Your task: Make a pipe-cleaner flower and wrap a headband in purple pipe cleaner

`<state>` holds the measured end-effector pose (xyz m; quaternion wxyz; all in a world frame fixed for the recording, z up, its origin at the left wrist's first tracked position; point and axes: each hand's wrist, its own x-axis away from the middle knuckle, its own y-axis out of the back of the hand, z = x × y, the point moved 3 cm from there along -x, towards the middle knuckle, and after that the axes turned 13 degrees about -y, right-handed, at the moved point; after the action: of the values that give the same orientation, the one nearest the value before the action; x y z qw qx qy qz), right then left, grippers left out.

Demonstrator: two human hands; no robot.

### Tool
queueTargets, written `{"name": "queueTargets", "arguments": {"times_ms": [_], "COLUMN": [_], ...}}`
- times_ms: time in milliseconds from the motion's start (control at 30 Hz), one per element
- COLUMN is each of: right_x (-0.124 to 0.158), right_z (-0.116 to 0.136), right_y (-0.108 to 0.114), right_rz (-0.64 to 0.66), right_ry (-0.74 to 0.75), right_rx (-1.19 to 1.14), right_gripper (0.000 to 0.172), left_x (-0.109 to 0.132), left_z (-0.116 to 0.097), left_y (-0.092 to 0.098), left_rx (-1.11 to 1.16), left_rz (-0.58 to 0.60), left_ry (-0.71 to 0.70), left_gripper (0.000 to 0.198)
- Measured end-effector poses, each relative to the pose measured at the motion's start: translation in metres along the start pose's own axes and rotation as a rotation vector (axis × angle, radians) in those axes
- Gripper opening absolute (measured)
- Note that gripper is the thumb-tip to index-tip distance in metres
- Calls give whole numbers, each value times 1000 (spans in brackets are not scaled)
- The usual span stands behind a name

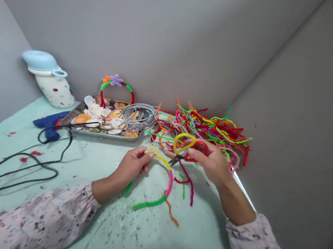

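My left hand [134, 164] pinches a headband [169, 184] wrapped in yellow, pink and green pipe cleaner, close to a pale yellow flower-like piece [152, 150] on it. The band curves out to the right and back to a green end above the table. In my right hand [210, 161] is a pair of scissors [183, 150] with one yellow and one red handle loop. Their dark blades point down and left, near the band's yellow stretch. Whether the blades touch the band, I cannot tell. Part of the band is hidden behind my left hand.
A metal tray [114, 136] of shells, with coiled grey wire [143, 116] and a finished-looking headband [132, 96], stands at the back. To its left are a blue glue gun [49, 123], its black cord [57, 172] and a bottle [53, 85]. Pipe cleaners [211, 125] are heaped right, by the wall.
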<state>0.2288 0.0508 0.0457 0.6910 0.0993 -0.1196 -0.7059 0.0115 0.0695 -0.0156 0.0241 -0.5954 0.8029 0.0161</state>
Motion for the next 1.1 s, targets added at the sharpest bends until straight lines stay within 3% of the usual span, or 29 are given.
{"name": "queueTargets", "arguments": {"times_ms": [167, 367, 533, 633, 700, 800, 867, 967, 1100], "right_x": [0, -2, -7, -7, -5, 1, 3, 1, -1], "right_z": [-2, -13, -22, -14, -6, 9, 14, 11, 1], "right_y": [-13, -22, -27, -3, 27, 65, 74, 58, 8], "right_rz": [-33, 77, 1, -112, -294, -451, -418, -308, -209], "right_ry": [-14, 104, 58, 6, -12, 169, 253, 221, 106], "right_rx": [83, 130, 165, 188, 150, -190, -318, -349, -312], "right_gripper": [21, 19, 20, 20, 19, 17, 20, 19, 18], "left_x": [-1, 0, -1, -1, -1, 0, 0, 0, 0], "left_z": [1, 2, 3, 3, 3, 3, 2, 2, 2], "left_y": [-1, 0, 0, 0, -1, -1, -1, 0, 0], "left_rx": [12, 8, 9, 2, 2, 7, 1, -10, -12], "left_rz": [6, 6, 20, 19, 19, 18, 22, 27, 24], "left_ry": [-13, -15, -10, -7, -4, 6, 5, -3, -9], "left_gripper": [23, 23, 23, 24, 25, 25, 25, 26, 25]}}
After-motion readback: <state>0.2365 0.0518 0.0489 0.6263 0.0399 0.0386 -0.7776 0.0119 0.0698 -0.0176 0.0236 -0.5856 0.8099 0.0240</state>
